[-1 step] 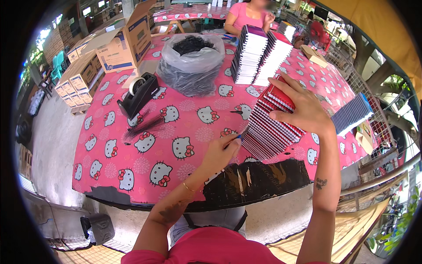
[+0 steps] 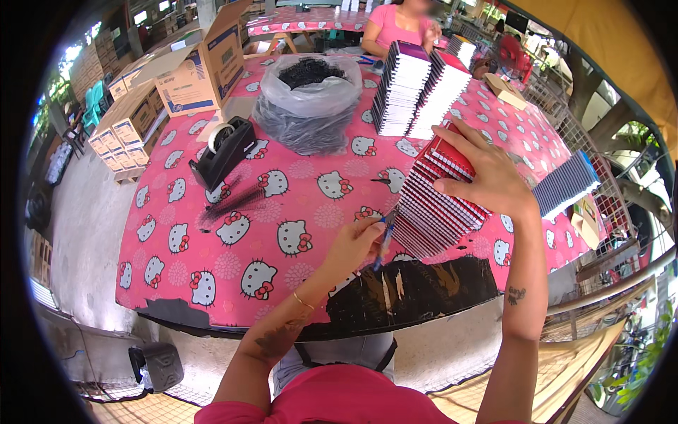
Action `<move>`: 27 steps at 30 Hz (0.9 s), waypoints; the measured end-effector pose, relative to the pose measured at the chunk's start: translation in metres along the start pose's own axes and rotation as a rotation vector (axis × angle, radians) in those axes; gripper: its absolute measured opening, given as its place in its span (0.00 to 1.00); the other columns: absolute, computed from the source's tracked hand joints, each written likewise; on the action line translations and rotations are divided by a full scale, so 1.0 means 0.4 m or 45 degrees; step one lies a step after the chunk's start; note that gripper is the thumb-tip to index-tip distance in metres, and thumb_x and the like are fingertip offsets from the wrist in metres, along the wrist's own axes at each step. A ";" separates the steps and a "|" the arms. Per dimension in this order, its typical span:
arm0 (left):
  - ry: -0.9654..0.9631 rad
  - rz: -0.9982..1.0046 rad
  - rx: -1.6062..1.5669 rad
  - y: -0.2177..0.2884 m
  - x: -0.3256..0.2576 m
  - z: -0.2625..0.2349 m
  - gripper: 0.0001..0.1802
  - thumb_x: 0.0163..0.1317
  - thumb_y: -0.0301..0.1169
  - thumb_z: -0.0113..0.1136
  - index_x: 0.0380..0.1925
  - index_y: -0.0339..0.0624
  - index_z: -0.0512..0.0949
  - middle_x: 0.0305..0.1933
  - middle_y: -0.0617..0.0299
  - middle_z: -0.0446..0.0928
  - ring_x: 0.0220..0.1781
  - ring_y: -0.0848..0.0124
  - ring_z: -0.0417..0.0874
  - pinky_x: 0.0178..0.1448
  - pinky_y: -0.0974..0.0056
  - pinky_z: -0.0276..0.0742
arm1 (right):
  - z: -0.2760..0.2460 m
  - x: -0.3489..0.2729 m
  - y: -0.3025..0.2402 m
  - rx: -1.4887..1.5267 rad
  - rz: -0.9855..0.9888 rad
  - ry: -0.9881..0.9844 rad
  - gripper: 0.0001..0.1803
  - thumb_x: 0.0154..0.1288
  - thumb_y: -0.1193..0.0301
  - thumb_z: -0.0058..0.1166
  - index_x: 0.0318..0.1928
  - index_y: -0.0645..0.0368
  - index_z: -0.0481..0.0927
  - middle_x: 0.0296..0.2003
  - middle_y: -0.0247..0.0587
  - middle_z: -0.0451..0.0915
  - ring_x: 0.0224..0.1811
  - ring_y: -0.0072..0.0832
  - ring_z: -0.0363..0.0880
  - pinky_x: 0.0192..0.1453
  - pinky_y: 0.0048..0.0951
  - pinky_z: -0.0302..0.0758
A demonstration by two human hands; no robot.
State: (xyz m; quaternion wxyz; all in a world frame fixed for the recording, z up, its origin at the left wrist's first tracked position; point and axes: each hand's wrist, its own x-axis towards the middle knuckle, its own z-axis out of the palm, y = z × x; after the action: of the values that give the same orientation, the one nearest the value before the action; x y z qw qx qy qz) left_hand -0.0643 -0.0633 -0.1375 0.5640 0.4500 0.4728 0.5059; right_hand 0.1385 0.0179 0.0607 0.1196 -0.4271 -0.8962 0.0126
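Observation:
A leaning stack of red spiral notebooks [image 2: 434, 212] lies on the table with the pink cartoon-cat cloth [image 2: 282, 212], near its front edge. My right hand [image 2: 487, 180] rests flat on top of the stack, fingers spread over the upper covers. My left hand [image 2: 357, 244] is at the stack's lower left corner and grips a blue pen [image 2: 383, 240], whose tip is close to the spiral edges.
A clear bag of black coils [image 2: 307, 99], a black tape dispenser [image 2: 222, 152] and loose black coils [image 2: 229, 201] lie to the left. Two white notebook stacks [image 2: 413, 88] stand behind, a grey-blue stack [image 2: 565, 184] at right. Cardboard boxes [image 2: 201, 67] sit far left. A person in pink [image 2: 395, 21] sits opposite.

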 end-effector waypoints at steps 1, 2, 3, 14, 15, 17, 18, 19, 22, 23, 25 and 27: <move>0.004 -0.157 -0.261 0.019 -0.009 0.011 0.18 0.71 0.38 0.52 0.48 0.33 0.79 0.34 0.61 0.79 0.26 0.71 0.76 0.32 0.63 0.72 | 0.000 0.000 0.004 0.003 -0.003 0.003 0.44 0.52 0.43 0.63 0.70 0.38 0.65 0.71 0.50 0.60 0.72 0.48 0.61 0.73 0.57 0.55; 0.008 -0.314 -0.521 0.029 -0.011 0.020 0.19 0.70 0.37 0.53 0.50 0.32 0.79 0.34 0.61 0.79 0.26 0.71 0.76 0.31 0.63 0.71 | 0.001 -0.001 0.009 0.007 -0.006 0.007 0.44 0.52 0.43 0.63 0.70 0.38 0.65 0.71 0.50 0.60 0.72 0.48 0.60 0.73 0.56 0.55; 0.011 -0.320 -0.540 0.029 -0.010 0.023 0.19 0.70 0.37 0.53 0.50 0.32 0.78 0.34 0.61 0.80 0.27 0.70 0.77 0.32 0.63 0.71 | 0.002 -0.001 0.010 0.013 -0.011 0.008 0.44 0.52 0.43 0.63 0.70 0.38 0.65 0.71 0.50 0.60 0.72 0.48 0.60 0.73 0.56 0.55; -0.017 -0.253 -0.516 -0.015 -0.003 0.007 0.17 0.68 0.37 0.55 0.49 0.37 0.80 0.35 0.51 0.79 0.28 0.69 0.79 0.31 0.62 0.72 | 0.000 0.004 -0.003 -0.010 -0.029 0.018 0.45 0.52 0.44 0.63 0.70 0.38 0.65 0.71 0.50 0.60 0.72 0.47 0.62 0.73 0.53 0.56; 0.010 -0.274 -0.532 -0.010 -0.001 0.012 0.17 0.68 0.37 0.55 0.49 0.36 0.80 0.35 0.52 0.79 0.28 0.69 0.79 0.30 0.62 0.71 | 0.003 0.003 0.002 -0.005 -0.021 0.018 0.45 0.52 0.44 0.64 0.70 0.38 0.65 0.71 0.50 0.60 0.72 0.47 0.62 0.73 0.53 0.56; 0.062 -0.315 -0.563 0.008 0.000 0.024 0.16 0.68 0.36 0.55 0.49 0.36 0.80 0.33 0.52 0.79 0.28 0.70 0.79 0.30 0.62 0.71 | 0.004 0.001 0.010 0.027 -0.011 0.014 0.45 0.51 0.44 0.64 0.70 0.38 0.66 0.71 0.50 0.60 0.72 0.47 0.61 0.73 0.53 0.56; 0.070 -0.146 -0.182 0.010 -0.003 0.018 0.16 0.68 0.37 0.54 0.47 0.35 0.80 0.34 0.53 0.80 0.29 0.69 0.81 0.31 0.62 0.73 | 0.002 0.002 0.010 0.042 -0.007 0.015 0.45 0.51 0.45 0.64 0.70 0.39 0.66 0.71 0.50 0.60 0.72 0.47 0.61 0.73 0.53 0.56; 0.077 0.023 0.199 0.012 -0.005 0.010 0.16 0.69 0.37 0.54 0.45 0.35 0.80 0.34 0.55 0.80 0.31 0.68 0.82 0.33 0.62 0.75 | 0.001 0.002 0.008 0.039 -0.001 0.011 0.45 0.51 0.45 0.65 0.70 0.39 0.66 0.71 0.49 0.60 0.72 0.46 0.61 0.74 0.53 0.55; 0.332 0.678 1.065 -0.001 -0.015 0.007 0.17 0.70 0.38 0.53 0.41 0.32 0.79 0.37 0.55 0.81 0.34 0.66 0.85 0.36 0.62 0.80 | 0.004 0.005 0.000 0.057 -0.012 -0.004 0.45 0.51 0.46 0.65 0.70 0.39 0.66 0.72 0.49 0.60 0.73 0.46 0.60 0.74 0.52 0.55; 0.458 0.923 1.303 -0.009 -0.016 0.007 0.17 0.70 0.38 0.52 0.41 0.32 0.79 0.37 0.55 0.81 0.35 0.66 0.85 0.38 0.62 0.81 | 0.005 0.005 -0.001 0.040 -0.007 -0.003 0.45 0.51 0.46 0.65 0.70 0.39 0.66 0.72 0.49 0.60 0.73 0.46 0.60 0.74 0.52 0.55; 0.093 0.182 0.235 -0.032 0.004 -0.014 0.17 0.70 0.37 0.52 0.41 0.31 0.79 0.38 0.55 0.80 0.34 0.66 0.85 0.36 0.63 0.80 | 0.004 0.007 -0.002 0.010 -0.008 0.010 0.44 0.51 0.46 0.64 0.70 0.39 0.66 0.72 0.49 0.59 0.73 0.46 0.60 0.74 0.52 0.56; -0.077 -0.229 -0.376 -0.035 0.007 -0.018 0.17 0.70 0.36 0.51 0.41 0.31 0.79 0.39 0.55 0.80 0.34 0.66 0.85 0.35 0.63 0.80 | 0.003 0.006 0.001 0.021 -0.006 0.002 0.44 0.52 0.46 0.64 0.70 0.39 0.66 0.72 0.49 0.59 0.73 0.46 0.60 0.74 0.52 0.56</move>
State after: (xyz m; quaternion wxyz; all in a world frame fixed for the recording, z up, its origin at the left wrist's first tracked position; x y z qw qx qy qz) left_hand -0.0695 -0.0615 -0.1524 0.6809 0.3331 0.4146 0.5035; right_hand 0.1372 0.0202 0.0598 0.1237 -0.4240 -0.8970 0.0193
